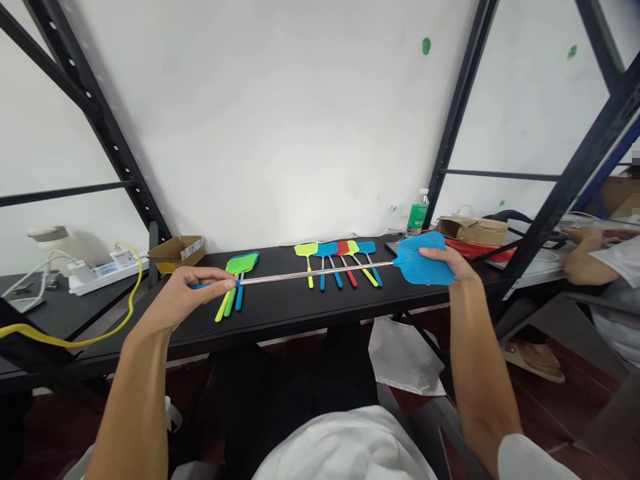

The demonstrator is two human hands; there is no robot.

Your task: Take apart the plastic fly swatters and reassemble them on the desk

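Stretched level between my hands above the black table is a blue fly swatter (424, 261) with an extended metal rod. My left hand (193, 293) is closed around its blue handle. Thumb and fingers of my right hand (447, 261) pinch the perforated blue head. Beneath the rod, several fly swatters (327, 251) in yellow-green, blue and red lie in a row, heads toward the wall. Near my left hand a second bunch of fly swatters (243, 263), green and blue, lies overlapped with handles toward me.
An open cardboard box (177, 252) stands at the table's left end, near a white power strip (107, 272) and a yellow cable (134, 293). A green-labelled bottle (419, 212) stands back right. Black shelf posts (460, 93) flank the table (280, 307). Another person's arm (585, 257) is at far right.
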